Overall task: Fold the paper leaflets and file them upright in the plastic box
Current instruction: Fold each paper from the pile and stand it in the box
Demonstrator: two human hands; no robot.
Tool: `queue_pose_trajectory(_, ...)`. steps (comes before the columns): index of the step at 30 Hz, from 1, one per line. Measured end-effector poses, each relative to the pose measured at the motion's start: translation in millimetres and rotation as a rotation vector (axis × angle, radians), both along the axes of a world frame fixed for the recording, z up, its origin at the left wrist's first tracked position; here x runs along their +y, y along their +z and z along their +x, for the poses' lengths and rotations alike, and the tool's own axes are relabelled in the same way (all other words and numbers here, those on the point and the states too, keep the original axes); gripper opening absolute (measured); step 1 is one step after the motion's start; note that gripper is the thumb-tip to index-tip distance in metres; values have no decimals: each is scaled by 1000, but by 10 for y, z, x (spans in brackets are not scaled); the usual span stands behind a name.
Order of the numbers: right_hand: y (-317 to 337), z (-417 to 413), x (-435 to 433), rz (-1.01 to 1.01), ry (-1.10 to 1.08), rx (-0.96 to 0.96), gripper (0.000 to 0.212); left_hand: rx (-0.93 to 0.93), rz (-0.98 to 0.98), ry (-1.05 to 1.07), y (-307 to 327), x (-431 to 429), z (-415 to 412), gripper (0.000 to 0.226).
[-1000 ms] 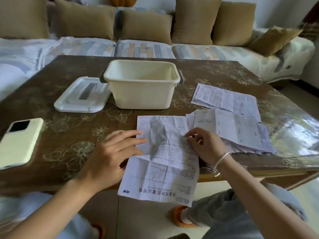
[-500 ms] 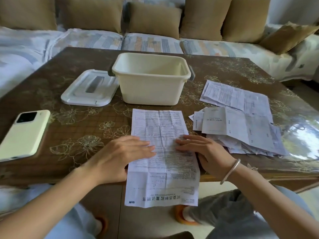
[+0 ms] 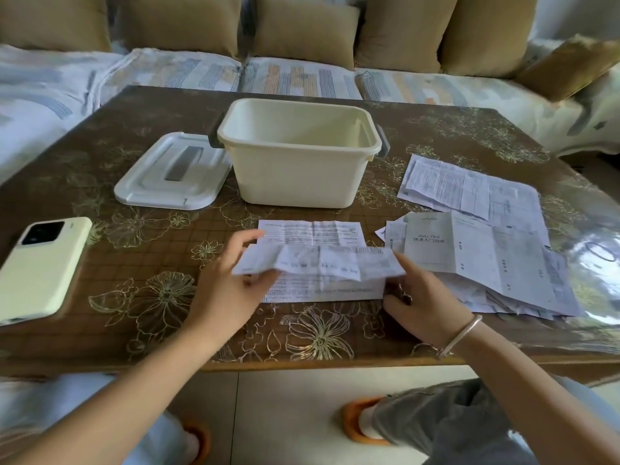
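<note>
A person's left hand (image 3: 231, 283) and right hand (image 3: 422, 297) pinch the near edge of a white printed paper leaflet (image 3: 315, 260), mid-fold on the brown floral table (image 3: 134, 263); creasing likely follows, before filing in the empty cream plastic box (image 3: 298, 162).

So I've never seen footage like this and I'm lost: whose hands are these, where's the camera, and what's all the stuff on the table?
No machine here: a person wears a camera on the head, looking down at their own hands. The left hand and right hand are folding a leaflet, lifting its near edge over. On the table stand an open box with nothing visible inside, its lid beside it, a phone at left, and more leaflets at right.
</note>
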State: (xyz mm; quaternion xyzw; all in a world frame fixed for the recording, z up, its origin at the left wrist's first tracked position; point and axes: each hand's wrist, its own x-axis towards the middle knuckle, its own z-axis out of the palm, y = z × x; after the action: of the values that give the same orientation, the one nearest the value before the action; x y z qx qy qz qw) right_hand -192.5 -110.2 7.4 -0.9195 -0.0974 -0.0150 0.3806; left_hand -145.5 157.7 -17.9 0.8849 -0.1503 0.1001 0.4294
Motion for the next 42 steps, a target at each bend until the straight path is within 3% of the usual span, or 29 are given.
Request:
queue_pose_trajectory(2, -27, 57, 62, 54, -61, 25, 48, -10, 18, 100, 20, -65, 10, 74)
queue_pose_trajectory(5, -93, 148, 175, 63, -229, 23, 59, -51, 87, 131, -46, -132, 60, 107)
queue_pose_trajectory(9, -173, 182, 254, -92, -285, -74, 77, -157, 231, 206, -35, -172, 48, 118)
queue_pose_trajectory(12, -174, 169, 292, -129, -289, -89, 76, -246, 300, 214, -27, -191, 32, 107)
queue_pose_trajectory(17, -161, 168, 283, -285, -263, -177, 76, -345, 491, -13, -47, -219, 104, 60)
queue_pose_trajectory(22, -68, 262, 189, -426, -65, -312, 58, -257, 555, -256, -50, -189, 207, 55)
queue_pose_trajectory(28, -53, 352, 78, -419, 214, -253, 53, -183, 458, -321, -8, -91, 282, 37)
queue_pose_trajectory(33, -27, 379, 74, -409, 241, -360, 35, -143, 453, -384, 57, -43, 275, 81)
queue_pose_trajectory(37, -25, 400, 119, -374, 103, -412, 49, -154, 264, -365, 80, 37, 308, 32)
queue_pose_trajectory(40, 10, 357, 161, -214, -8, -412, 55, -68, 139, -291, 148, 124, 230, 19)
queue_pose_trajectory(42, 25, 314, 188, -71, -28, -363, 53, -21, 120, -224, 158, 156, 162, 26)
